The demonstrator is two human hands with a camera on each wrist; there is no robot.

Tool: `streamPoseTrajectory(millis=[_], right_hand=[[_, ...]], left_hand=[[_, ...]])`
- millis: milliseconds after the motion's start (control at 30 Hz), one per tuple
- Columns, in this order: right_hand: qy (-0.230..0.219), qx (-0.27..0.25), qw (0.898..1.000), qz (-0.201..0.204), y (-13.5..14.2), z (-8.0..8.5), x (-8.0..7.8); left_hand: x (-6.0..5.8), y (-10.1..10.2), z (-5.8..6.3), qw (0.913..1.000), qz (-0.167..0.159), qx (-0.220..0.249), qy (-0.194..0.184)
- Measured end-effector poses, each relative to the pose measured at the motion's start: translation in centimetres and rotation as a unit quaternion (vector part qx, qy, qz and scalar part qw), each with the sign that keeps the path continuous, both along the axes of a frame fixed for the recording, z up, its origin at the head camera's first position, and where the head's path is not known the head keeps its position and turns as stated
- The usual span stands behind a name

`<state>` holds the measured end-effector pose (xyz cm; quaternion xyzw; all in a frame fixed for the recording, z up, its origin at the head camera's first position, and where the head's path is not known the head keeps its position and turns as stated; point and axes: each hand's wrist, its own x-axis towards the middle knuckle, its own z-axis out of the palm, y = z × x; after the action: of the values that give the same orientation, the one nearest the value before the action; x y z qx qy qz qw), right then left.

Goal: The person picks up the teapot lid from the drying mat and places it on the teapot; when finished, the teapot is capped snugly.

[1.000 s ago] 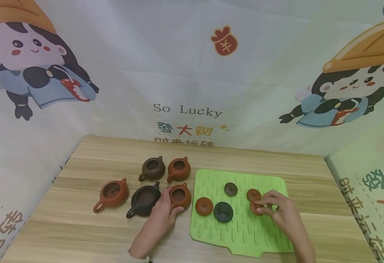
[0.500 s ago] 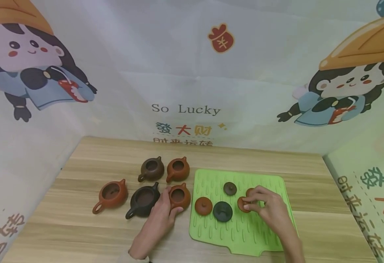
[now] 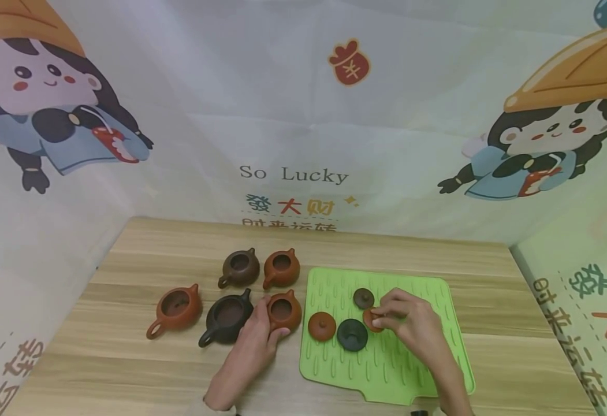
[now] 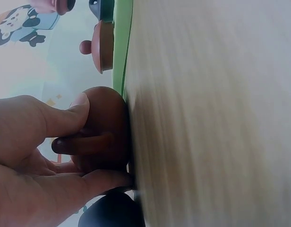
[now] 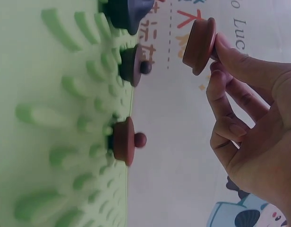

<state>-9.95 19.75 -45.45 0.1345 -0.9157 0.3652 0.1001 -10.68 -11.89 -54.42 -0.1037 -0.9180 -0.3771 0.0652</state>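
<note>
The back is filled by a printed backdrop. Below it, a wood-grain table is partly covered by a ridged green mat. By the left hand, a lidless red teapot is gripped between thumb and fingers, upright on the table, just beside the mat. By the right hand, a small red lid is pinched at its knob, tilted, held clear above the mat. Four other lidless pots are set nearby: black pot, left red pot, back red pot, brown pot. On the mat, knobs up, are placed a black lid, left red lid, brown lid and rear red lid (hidden by the hand in the head view).
</note>
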Motion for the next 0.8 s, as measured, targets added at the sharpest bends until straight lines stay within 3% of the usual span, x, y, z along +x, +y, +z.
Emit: streamPoseTrajectory(millis=[500, 800], right_hand=[[-0.015, -0.014, 0.999, 0.030, -2.7, 0.1, -1.3], [-0.004, -0.026, 0.996, 0.085, -5.3, -0.4, -2.3]], left_hand=[[0.0, 0.1, 0.5, 1.0000, 0.003, 0.000, 0.001], [0.0, 0.1, 0.3, 1.0000, 0.005, 0.000, -0.005]])
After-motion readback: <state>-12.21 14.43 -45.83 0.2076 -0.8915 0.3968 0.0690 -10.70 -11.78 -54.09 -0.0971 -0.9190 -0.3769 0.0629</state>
